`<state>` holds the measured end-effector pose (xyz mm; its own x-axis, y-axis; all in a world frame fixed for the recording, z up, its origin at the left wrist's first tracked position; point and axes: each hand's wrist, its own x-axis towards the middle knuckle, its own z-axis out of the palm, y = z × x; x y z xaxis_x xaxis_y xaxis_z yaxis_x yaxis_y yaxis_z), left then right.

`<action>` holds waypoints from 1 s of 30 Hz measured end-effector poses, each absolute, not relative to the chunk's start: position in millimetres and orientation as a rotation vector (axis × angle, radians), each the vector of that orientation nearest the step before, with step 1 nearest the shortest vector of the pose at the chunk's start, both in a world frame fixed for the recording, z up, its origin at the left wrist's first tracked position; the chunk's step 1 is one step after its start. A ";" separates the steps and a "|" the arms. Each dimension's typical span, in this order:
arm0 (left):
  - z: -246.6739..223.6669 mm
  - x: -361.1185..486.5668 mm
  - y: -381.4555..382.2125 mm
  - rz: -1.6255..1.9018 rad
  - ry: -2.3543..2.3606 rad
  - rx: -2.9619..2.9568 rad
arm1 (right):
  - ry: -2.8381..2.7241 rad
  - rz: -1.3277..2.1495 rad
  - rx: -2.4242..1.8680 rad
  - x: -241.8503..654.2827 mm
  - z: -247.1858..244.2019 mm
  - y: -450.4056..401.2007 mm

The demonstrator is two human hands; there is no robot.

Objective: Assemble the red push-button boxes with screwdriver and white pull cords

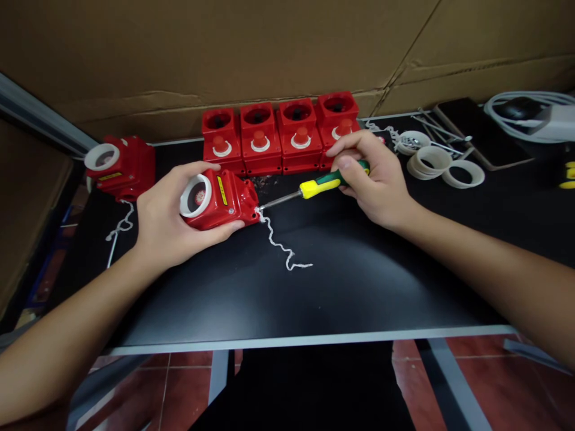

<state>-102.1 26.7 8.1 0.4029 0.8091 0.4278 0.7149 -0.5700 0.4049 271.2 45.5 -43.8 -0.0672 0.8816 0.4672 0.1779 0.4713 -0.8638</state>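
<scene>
My left hand [164, 224] is wrapped round a red housing [236, 197] lying on the table, with a white ring and a yellow label on it. In my right hand [371, 179] is a screwdriver [317, 185] with a yellow and green handle. Its metal shaft points left, and the tip meets the housing's right end. At that same end a white string [281, 245] trails from the housing onto the black tabletop. Whether the tip presses on the string or on the red edge is hard to tell.
Several red housings [260, 143] stand in a row at the back against cardboard [269, 48]. Another red housing [135, 167] with a white ring sits at the left. White rings [463, 173], a dark flat slab [483, 131] and a coiled white cable [507, 99] lie at the right.
</scene>
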 end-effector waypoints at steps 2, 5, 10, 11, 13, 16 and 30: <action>7.1 -102.8 28.1 0.924 1.319 2.506 | -1.580 0.739 -0.918 273.2 -46.6 47.7; 5.6 -103.8 29.5 0.961 1.258 2.510 | -1.623 0.781 -0.850 276.8 -48.8 50.8; 4.4 -103.9 28.7 0.999 1.235 2.525 | -1.604 0.858 -0.790 279.0 -45.0 50.6; 4.4 -104.0 28.7 1.001 1.236 2.534 | -1.596 0.882 -0.782 278.7 -43.5 49.9; 4.5 -104.4 29.4 1.002 1.233 2.552 | -1.563 0.954 -0.763 277.6 -40.1 49.0; 5.2 -104.8 30.8 1.016 1.218 2.564 | -1.467 1.101 -0.718 275.6 -35.0 48.8; 7.3 -104.0 28.1 0.999 1.320 2.579 | -1.363 1.261 -0.767 260.8 -23.8 38.4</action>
<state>-104.0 28.1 7.3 0.4171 0.7490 0.5148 0.6987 -0.6265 0.3455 260.8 38.4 -23.8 -0.2167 0.9373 0.2728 -0.1993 0.2311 -0.9523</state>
